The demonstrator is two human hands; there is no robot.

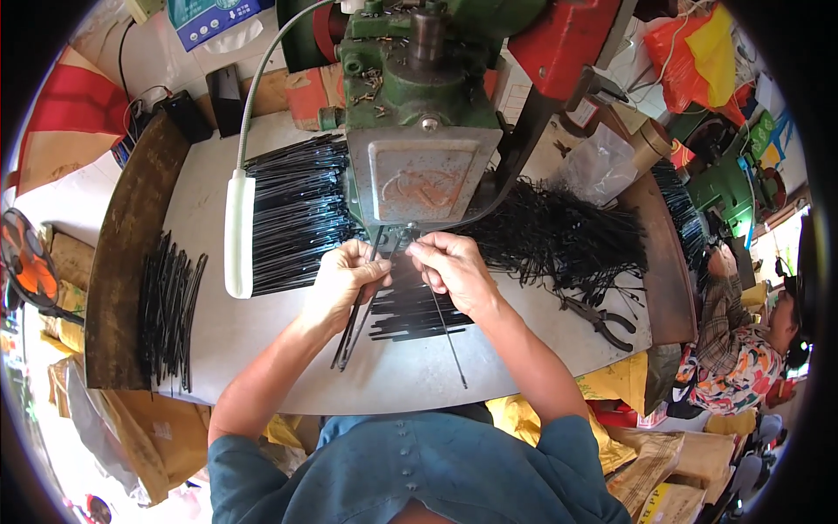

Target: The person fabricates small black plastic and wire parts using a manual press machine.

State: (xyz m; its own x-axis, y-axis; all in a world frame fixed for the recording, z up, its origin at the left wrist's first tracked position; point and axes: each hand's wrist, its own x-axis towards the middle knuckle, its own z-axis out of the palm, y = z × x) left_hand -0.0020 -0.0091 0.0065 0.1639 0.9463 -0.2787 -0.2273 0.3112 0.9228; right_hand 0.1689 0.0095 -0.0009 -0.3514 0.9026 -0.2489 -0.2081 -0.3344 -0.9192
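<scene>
At the foot of a green press-like machine [425, 175], both hands work close together in front of its lower jaw. My left hand [347, 272] is closed around a few thin black metal rods [352, 327], whose ends hang toward me. Beside it my right hand [456, 269] pinches a single thin black rod [449, 339], slanting down toward the table's front. The rods' upper ends lie by the machine's jaw, where fingers partly hide them. Below the hands, a small row of black rods [410, 321] lies crosswise on the pale metal tabletop [262, 358].
A neat stack of black rods [292, 223] lies left of the machine, a tangled heap [567, 231] right. More rods [170, 306] rest at the left edge. Black-handled pliers [602, 323] lie front right. A white lamp [239, 236] hangs left. Another person [738, 358] sits far right.
</scene>
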